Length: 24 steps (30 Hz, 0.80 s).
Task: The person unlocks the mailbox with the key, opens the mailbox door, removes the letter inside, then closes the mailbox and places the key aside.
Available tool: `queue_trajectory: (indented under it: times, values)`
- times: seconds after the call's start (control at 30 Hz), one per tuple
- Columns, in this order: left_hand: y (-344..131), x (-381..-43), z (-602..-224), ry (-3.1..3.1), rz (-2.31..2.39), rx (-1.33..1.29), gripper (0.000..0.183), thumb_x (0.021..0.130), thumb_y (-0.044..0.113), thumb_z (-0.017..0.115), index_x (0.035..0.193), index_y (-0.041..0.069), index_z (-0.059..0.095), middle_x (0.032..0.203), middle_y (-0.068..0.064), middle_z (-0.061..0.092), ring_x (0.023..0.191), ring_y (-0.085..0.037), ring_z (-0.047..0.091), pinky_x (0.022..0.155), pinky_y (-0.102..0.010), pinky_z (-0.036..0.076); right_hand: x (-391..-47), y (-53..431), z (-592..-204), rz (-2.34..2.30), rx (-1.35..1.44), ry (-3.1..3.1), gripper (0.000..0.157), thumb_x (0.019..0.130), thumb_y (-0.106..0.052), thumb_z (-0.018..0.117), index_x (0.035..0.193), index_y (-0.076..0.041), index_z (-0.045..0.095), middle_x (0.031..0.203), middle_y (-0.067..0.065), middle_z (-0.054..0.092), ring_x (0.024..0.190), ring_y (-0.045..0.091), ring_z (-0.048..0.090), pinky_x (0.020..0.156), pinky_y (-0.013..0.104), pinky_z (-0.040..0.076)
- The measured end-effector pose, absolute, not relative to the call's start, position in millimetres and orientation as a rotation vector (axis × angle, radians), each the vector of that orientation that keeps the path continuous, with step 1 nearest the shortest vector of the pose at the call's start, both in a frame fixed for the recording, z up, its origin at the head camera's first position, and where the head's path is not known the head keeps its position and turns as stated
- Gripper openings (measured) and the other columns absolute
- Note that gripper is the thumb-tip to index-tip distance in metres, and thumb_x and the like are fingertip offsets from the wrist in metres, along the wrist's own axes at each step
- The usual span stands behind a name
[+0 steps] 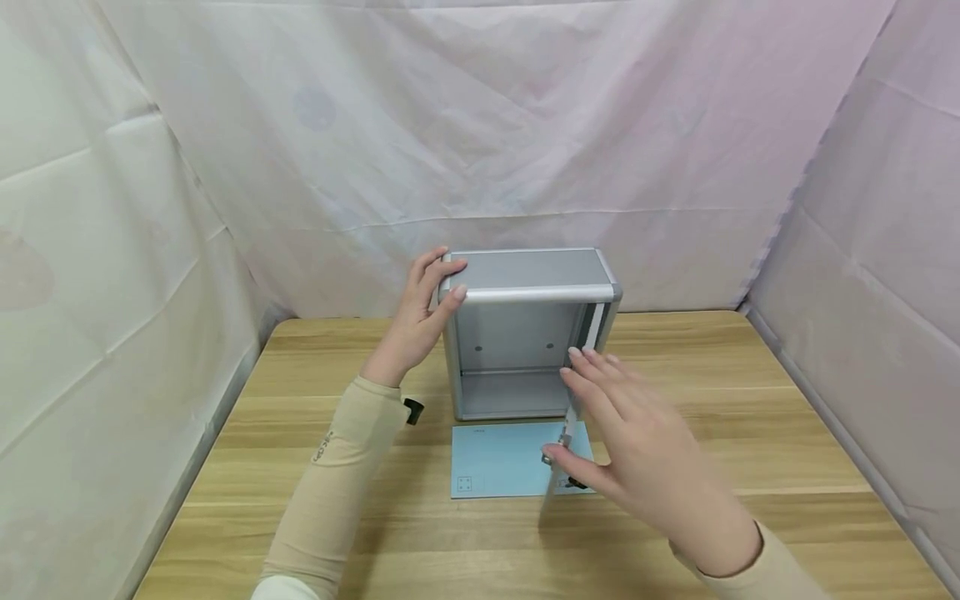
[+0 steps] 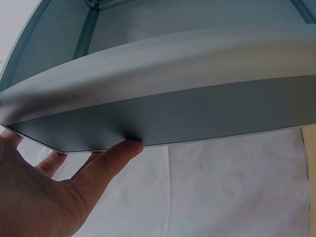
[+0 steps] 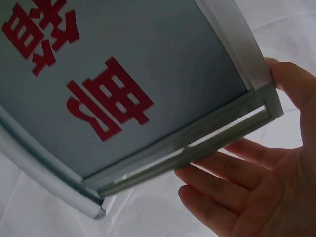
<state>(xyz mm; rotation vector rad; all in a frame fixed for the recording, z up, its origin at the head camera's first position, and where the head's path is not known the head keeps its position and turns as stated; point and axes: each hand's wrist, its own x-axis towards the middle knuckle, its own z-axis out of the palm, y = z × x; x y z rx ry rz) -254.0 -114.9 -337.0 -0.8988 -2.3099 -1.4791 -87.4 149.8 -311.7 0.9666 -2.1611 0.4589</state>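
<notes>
A grey metal box with silver rims stands with its front open toward me. My left hand grips its upper left corner, fingers over the top and side; the left wrist view shows a fingertip on the edge of a side panel. On the right the slotted door swings out, nearly edge-on in the head view. My right hand touches the door with spread, fairly straight fingers, thumb by a small metal lock. In the right wrist view, red characters mark its outer face, beside the long slot.
A light blue printed sheet or booklet lies on the wooden table in front of the box, partly under the door. White cloth hangs close behind the table and along both sides.
</notes>
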Motion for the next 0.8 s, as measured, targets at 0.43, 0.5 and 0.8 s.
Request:
queue_trajectory:
  times: [0.43, 0.5, 0.8]
  values:
    - [-116.1, -254.7, -338.7, -2.313, -1.457, -0.893, 0.047, 0.098, 0.050, 0.044, 0.140, 0.028, 0.046, 0.154, 0.000, 0.016, 0.138, -0.016, 0.022, 0.084, -0.048, 0.047, -111.5, 116.1, -326.1, 0.475, 0.909, -2.230, 0.069, 0.076, -0.042, 0.079, 0.118, 0.008, 0.057, 0.129, 0.021, 0.053, 0.129, 0.035, 0.042, 0.107, 0.045, 0.030]
    - [-116.0, -254.8, -339.0, -2.317, -1.451, -0.883, 0.048, 0.098, 0.052, 0.044, 0.139, 0.029, 0.046, 0.153, 0.003, 0.016, 0.137, -0.016, 0.024, 0.083, -0.047, 0.048, -116.1, 109.5, -326.5, 0.468, 0.890, -2.245, 0.069, 0.074, -0.040, 0.082, 0.117, 0.008, 0.057, 0.127, 0.021, 0.052, 0.126, 0.036, 0.044, 0.108, 0.044, 0.028]
    - [-115.6, -255.3, -338.4, -2.308, -1.468, -0.897, 0.044, 0.099, 0.043, 0.047, 0.140, 0.026, 0.046, 0.154, 0.004, 0.015, 0.134, -0.021, 0.029, 0.084, -0.047, 0.049, -141.9, 90.8, -330.4, 0.512, 0.818, -2.240, 0.059, 0.075, -0.031, 0.083, 0.117, 0.002, 0.059, 0.115, 0.018, 0.048, 0.102, 0.033, 0.045, 0.097, 0.044, 0.033]
